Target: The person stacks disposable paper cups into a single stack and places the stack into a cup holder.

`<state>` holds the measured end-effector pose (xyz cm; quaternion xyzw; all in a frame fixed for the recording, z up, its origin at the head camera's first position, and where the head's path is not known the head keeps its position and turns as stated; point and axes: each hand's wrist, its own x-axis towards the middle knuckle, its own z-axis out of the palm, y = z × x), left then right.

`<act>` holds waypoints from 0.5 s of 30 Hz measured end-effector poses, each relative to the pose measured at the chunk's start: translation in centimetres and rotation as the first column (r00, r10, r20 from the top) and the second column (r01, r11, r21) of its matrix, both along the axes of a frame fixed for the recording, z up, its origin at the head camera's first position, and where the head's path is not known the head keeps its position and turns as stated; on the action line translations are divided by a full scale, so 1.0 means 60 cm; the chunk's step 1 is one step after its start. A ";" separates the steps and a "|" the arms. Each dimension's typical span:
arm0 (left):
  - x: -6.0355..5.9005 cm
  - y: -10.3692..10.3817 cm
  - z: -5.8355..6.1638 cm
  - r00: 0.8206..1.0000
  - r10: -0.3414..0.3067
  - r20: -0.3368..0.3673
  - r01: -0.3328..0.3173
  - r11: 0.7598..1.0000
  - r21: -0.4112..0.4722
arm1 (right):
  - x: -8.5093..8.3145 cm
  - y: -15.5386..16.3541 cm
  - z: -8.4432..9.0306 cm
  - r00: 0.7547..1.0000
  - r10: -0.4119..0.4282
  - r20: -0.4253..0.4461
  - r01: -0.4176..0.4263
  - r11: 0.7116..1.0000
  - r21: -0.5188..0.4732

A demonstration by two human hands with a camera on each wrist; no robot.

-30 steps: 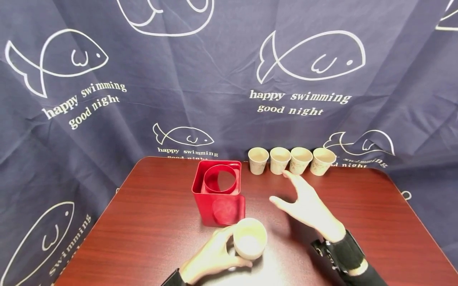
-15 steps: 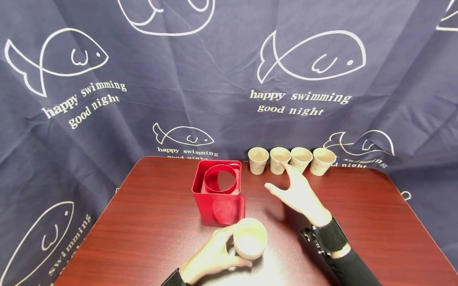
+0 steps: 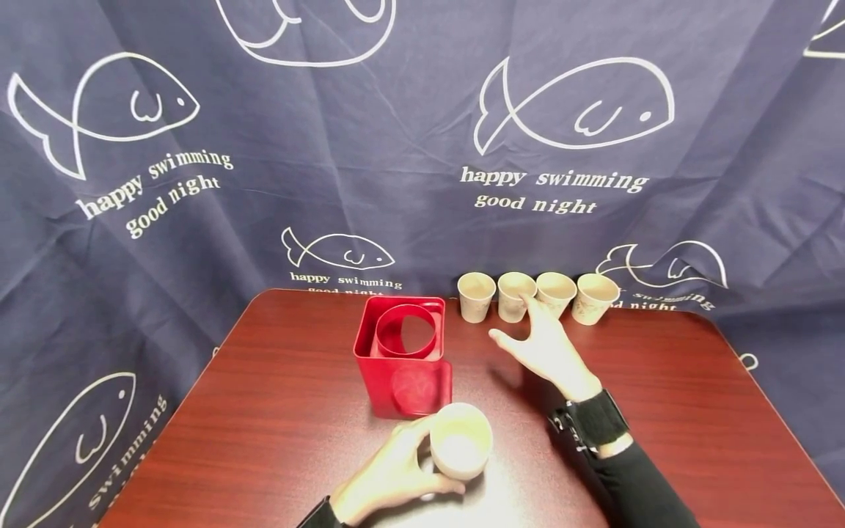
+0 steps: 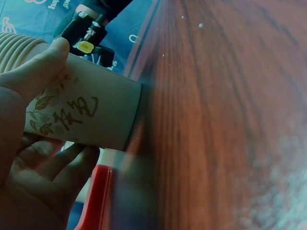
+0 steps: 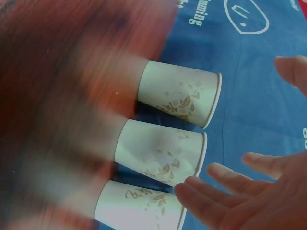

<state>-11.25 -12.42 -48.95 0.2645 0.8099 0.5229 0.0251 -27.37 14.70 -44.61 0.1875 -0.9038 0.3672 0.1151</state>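
My left hand (image 3: pixel 389 466) grips a stack of nested paper cups (image 3: pixel 462 441) low at the front of the table. In the left wrist view, several rims show on this stack (image 4: pixel 91 103), which bears a leaf print and brown handwriting; thumb and fingers curl round it. Near the back edge, paper cups stand upright in a row: a leftmost cup (image 3: pixel 477 297), a second cup (image 3: pixel 515 297), a third cup (image 3: pixel 556 292) and a rightmost cup (image 3: pixel 594 299). My right hand (image 3: pixel 551 352) reaches toward the middle cups with fingers extended, holding nothing. Whether a fingertip touches a cup, I cannot tell.
A red square container (image 3: pixel 403 381) with a round ring inside its top stands left of centre, just beyond my left hand. The brown wooden table (image 3: pixel 284 411) ends at a dark blue curtain (image 3: pixel 396 169) with white fish drawings.
My right hand has moved left and slightly forward, so its fingers overlap the middle cups in the head view. The left hand and its stack have stayed put.
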 end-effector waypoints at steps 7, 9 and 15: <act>0.002 0.000 0.003 1.000 -0.001 -0.005 0.001 1.000 -0.001 | -0.018 -0.004 -0.003 0.997 0.005 -0.078 -0.008 0.999 -0.040; 0.002 0.000 0.004 1.000 -0.003 -0.012 0.003 1.000 -0.002 | -0.023 -0.004 -0.003 0.994 -0.012 -0.104 0.008 0.999 -0.042; 0.002 -0.001 0.004 1.000 0.006 -0.001 -0.006 1.000 -0.005 | -0.033 0.002 -0.006 0.996 -0.073 -0.050 0.070 0.996 -0.057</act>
